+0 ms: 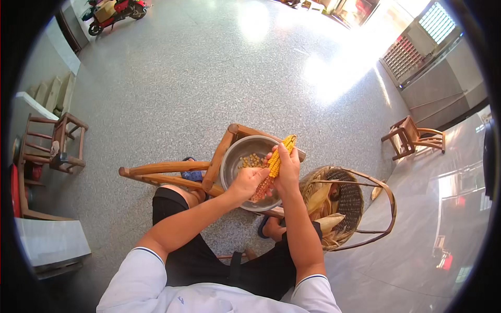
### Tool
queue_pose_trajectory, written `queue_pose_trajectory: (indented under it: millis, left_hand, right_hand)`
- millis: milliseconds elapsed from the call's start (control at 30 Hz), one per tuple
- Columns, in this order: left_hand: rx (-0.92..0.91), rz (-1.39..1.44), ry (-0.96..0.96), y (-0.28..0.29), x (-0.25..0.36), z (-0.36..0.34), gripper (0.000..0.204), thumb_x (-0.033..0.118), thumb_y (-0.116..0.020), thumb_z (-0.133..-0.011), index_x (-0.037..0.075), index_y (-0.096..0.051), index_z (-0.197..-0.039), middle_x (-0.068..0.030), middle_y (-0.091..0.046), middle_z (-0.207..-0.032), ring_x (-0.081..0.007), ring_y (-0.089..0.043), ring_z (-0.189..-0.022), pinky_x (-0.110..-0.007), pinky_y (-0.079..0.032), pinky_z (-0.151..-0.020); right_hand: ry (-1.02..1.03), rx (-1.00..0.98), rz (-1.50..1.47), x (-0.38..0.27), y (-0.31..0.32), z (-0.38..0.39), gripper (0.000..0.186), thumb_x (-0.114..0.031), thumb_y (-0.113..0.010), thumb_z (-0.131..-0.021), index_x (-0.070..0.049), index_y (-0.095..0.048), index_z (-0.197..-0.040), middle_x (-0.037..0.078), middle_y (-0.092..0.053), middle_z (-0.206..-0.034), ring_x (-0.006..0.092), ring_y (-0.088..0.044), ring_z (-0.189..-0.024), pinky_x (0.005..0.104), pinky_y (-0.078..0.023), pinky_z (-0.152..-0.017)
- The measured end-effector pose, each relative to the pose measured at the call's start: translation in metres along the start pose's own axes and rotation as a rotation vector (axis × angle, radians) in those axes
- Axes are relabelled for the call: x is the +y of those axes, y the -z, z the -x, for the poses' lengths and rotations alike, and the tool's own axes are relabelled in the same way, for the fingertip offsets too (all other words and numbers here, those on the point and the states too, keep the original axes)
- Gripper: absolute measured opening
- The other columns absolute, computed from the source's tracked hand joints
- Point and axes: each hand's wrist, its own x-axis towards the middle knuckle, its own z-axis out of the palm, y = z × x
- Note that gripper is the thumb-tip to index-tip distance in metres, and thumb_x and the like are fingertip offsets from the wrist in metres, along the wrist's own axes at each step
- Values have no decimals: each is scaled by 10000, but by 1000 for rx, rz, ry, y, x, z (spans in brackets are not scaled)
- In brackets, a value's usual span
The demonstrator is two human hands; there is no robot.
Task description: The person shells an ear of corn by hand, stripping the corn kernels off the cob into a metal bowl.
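Note:
A yellow ear of corn (275, 161) is held slanted above a metal bowl (235, 159), its tip pointing up and right. My right hand (287, 169) is wrapped around its upper middle. My left hand (248, 182) grips the lower, reddish bare end of the cob. Loose yellow kernels (251, 159) lie in the bottom of the bowl. The bowl rests on a wooden chair (167, 172) lying on its side in front of my knees.
A woven basket (347, 201) with husked ears and a hoop handle stands at my right. A small wooden chair (412, 138) stands further right, wooden stools (55, 143) at the left, a scooter (112, 13) at the far top left. Grey speckled floor all around.

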Motion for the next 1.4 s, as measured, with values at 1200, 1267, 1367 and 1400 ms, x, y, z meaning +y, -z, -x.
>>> queue_pose_trajectory:
  millis: [1200,1267,1367,1400]
  left_hand:
    - [-20,18,-70,1,-6,-1,368,327,-492,-996,-31,-574,-1013,-108,-672,-824,-176,-676,-678,-283,-567,-613]
    - [-26,31,-79,0,-6,-2,361,306,-450,-1014,-33,-570,-1033,-119,-673,-850,-183,-681,-703,-290,-571,-642]
    - [-15,57,-28,-2,-1,-1,353,277,-401,-1030,-36,-562,-1060,-131,-672,-882,-197,-685,-727,-300,-575,-663]
    - [-14,57,-28,-3,0,-1,353,277,-401,-1030,-36,-562,-1060,-131,-672,-882,-197,-685,-727,-300,-575,-663]
  right_hand:
    - [-87,-108,-52,-4,1,1,169,-160,-548,-964,-78,-421,-1041,49,-538,-909,140,-581,-729,299,-541,-582]
    - [-93,-118,-72,-5,3,0,153,-170,-536,-973,-79,-441,-1053,56,-543,-920,151,-576,-738,310,-536,-612]
    - [-94,-127,-100,-6,4,-1,143,-162,-532,-974,-79,-440,-1047,57,-546,-917,153,-576,-739,312,-540,-615]
    - [-96,-127,-100,-6,4,0,143,-162,-532,-974,-79,-440,-1047,57,-546,-917,153,-576,-739,312,-540,-615]
